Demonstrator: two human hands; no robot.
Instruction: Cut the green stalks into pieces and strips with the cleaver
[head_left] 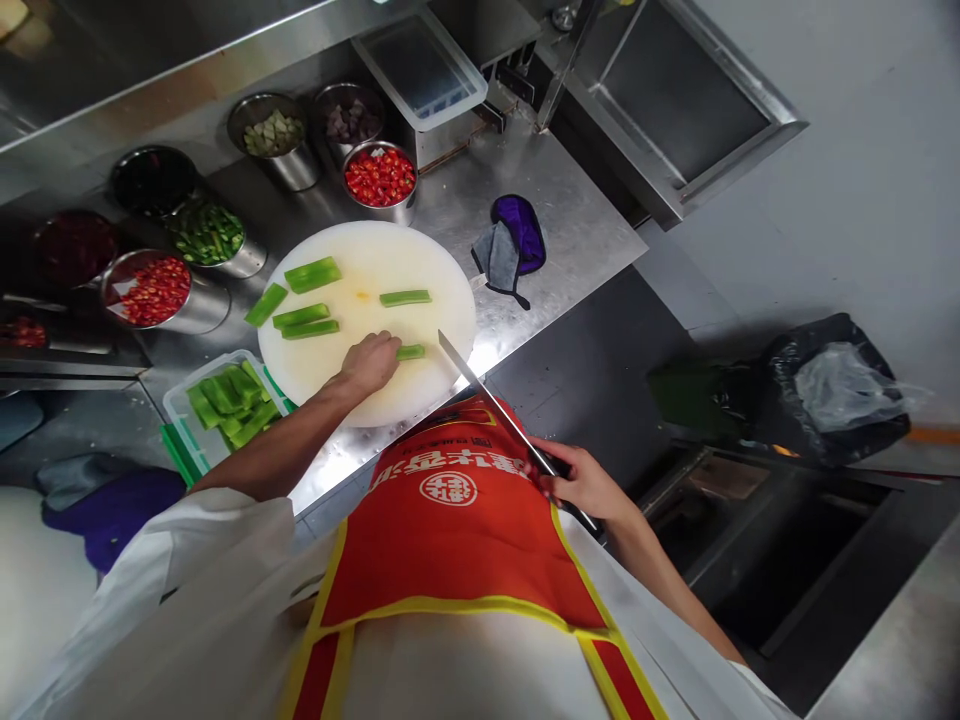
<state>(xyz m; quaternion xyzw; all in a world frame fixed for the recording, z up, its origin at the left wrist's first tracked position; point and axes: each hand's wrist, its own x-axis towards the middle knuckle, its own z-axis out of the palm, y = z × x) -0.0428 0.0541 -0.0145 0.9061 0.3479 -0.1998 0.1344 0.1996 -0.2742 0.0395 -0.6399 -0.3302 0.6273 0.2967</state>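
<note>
My left hand [373,362] is closed over the near part of a white round cutting board [390,400]. Its fingertips press on one end of a short green vegetable strip [411,352], whose other end sticks out to the right. Wrapped round the black handle of a long knife [491,397], my right hand [574,482] is in front of the apron. The blade slants up and left, its tip over the board's right side, apart from the strip. Another strip [405,298] lies farther back, and several green pieces [313,275] rest at the board's left.
A plastic container of green pieces [232,400] stands left of the board. Behind are metal pots of chopped red chilli [380,177], green chilli [206,232] and other cut food. A purple and grey cloth item [519,235] lies right of the board. Bagged bin [840,390] at right.
</note>
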